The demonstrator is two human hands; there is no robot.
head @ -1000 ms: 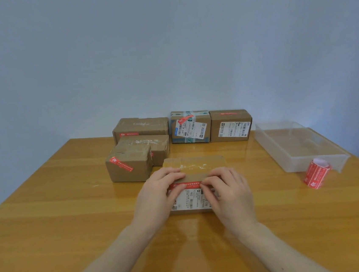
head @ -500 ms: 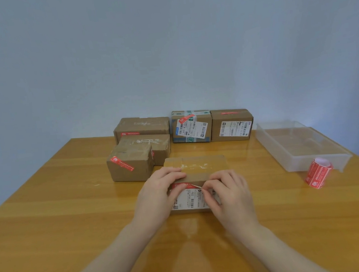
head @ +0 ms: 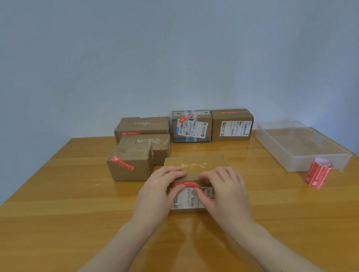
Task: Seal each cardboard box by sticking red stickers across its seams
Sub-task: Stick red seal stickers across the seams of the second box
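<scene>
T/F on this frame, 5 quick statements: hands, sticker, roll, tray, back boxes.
1. Both hands, left hand and right hand, rest on the near box. True.
2. A red sticker lies along the near box's front top edge. True.
3. The sticker roll sits inside the clear tray. False: it stands on the table, just in front of the tray's near right corner.
4. The right hand holds the sticker roll. False: it is on the near box, and the roll stands apart on the right.
5. The box with the green tape carries no red sticker. False: one runs slanted near its top.
</scene>
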